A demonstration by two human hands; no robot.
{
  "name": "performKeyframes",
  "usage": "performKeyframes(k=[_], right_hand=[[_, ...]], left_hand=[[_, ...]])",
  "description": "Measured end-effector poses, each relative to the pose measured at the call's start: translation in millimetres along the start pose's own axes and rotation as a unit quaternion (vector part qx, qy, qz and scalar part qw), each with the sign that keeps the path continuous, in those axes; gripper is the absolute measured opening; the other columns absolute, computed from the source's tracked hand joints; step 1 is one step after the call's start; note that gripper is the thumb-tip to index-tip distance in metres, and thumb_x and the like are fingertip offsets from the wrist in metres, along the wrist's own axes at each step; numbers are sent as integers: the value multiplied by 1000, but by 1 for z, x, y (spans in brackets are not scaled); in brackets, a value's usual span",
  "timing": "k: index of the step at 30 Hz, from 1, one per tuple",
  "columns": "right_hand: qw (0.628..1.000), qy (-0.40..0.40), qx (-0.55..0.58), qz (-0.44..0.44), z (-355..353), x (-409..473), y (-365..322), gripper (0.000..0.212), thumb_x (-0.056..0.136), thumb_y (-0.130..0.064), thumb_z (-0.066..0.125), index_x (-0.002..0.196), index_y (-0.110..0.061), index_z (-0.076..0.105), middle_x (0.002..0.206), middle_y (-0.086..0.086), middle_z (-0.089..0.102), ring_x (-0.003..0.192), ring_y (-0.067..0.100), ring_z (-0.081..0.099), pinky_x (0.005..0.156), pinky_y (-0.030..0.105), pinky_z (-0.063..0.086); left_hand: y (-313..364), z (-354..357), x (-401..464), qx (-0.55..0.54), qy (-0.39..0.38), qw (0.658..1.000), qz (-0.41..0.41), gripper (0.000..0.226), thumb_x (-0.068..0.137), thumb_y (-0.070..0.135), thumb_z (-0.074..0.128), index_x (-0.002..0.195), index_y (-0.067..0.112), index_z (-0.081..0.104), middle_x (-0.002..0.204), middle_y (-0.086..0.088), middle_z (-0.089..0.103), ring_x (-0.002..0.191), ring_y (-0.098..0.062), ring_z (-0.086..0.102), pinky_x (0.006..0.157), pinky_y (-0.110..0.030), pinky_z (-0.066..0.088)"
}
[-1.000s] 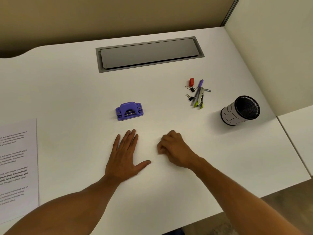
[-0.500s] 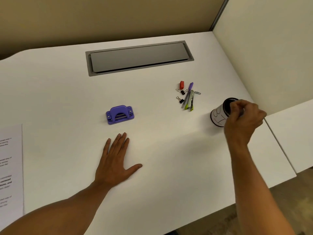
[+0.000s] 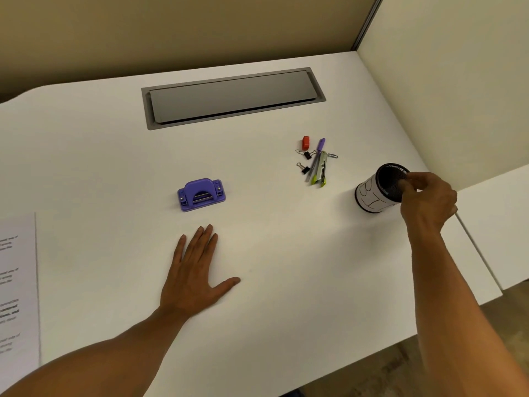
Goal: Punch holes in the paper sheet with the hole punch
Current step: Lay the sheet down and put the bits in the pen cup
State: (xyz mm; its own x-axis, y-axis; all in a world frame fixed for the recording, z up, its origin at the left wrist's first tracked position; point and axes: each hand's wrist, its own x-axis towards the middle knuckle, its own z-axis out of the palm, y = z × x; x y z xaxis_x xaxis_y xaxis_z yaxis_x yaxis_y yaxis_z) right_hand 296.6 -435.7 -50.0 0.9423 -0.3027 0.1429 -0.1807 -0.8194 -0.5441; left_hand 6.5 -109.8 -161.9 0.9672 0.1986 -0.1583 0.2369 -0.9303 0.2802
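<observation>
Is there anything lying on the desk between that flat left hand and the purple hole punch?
Nothing visible does. The left hand lies flat on the desk, and only bare white surface separates its fingertips from the hole punch just beyond them. The clips and stapler sit well off to the right.
</observation>
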Motion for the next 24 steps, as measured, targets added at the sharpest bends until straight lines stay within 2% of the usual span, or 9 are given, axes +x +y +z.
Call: performKeyframes(k=[4,7,9,11,14,16,18,20,24], right_hand=[[996,14,87,-20,-2,-8,-3,20,90,-23,62,107,-21,73,106,6,72,105,28,61,91,25,41],[985,4,105,-135,6,-44,-22,19,91,-24,66,107,-16,73,100,-3,69,104,26,53,84,12,34],[971,-23,105,-213,20,-76,-28,17,90,-23,71,103,-13,74,95,-2,72,97,27,54,84,20,36],[963,-64,107,-238,36,-109,-29,13,88,-23,75,97,-14,75,90,-1,74,89,28,56,82,27,39],[938,-188,84,-281,57,-160,-28,9,86,-27,76,92,-20,76,84,-6,73,83,23,53,78,39,46],[904,-292,46,-309,65,-190,-26,12,87,-35,72,94,-26,77,85,-9,74,85,20,50,77,39,47],[875,-352,16,-332,71,-211,-22,16,89,-40,69,98,-30,77,90,-11,75,87,16,46,78,34,44],[860,-372,2,-350,75,-224,-20,19,89,-42,68,102,-29,77,94,-11,75,87,13,42,77,30,40],[864,-361,-15,-352,80,-237,-24,21,88,-42,70,100,-27,78,89,-9,76,89,18,48,75,29,37]], left_hand=[[0,0,-1,1,3,1000,2,105,81,84,33,156,12,21,166,-2,11,154,-16,7,124,-49,15],[0,0,-1,2,2,1000,0,105,81,84,33,156,11,21,166,-3,12,154,-17,7,124,-49,15],[0,0,-1,3,1,1000,-1,105,81,84,33,156,11,21,166,-2,11,154,-16,7,124,-49,14],[1,0,-1,3,1,1000,-2,105,81,84,34,156,12,20,166,-2,11,154,-15,6,124,-48,13],[2,-1,-1,3,3,1000,-2,105,81,84,35,156,12,21,166,-1,12,154,-15,6,124,-48,13],[2,-2,-1,8,0,1000,-4,105,81,84,33,156,12,21,166,-2,11,154,-15,6,124,-48,14],[1,-1,0,12,-5,1000,-5,106,81,85,30,156,12,19,166,-2,10,154,-16,6,124,-49,15],[0,0,0,11,-7,1000,-6,106,80,86,29,156,12,18,166,-3,10,154,-17,6,124,-49,15],[0,2,0,6,-7,1000,-5,107,80,86,29,156,13,18,166,-3,10,154,-17,7,124,-50,17]])
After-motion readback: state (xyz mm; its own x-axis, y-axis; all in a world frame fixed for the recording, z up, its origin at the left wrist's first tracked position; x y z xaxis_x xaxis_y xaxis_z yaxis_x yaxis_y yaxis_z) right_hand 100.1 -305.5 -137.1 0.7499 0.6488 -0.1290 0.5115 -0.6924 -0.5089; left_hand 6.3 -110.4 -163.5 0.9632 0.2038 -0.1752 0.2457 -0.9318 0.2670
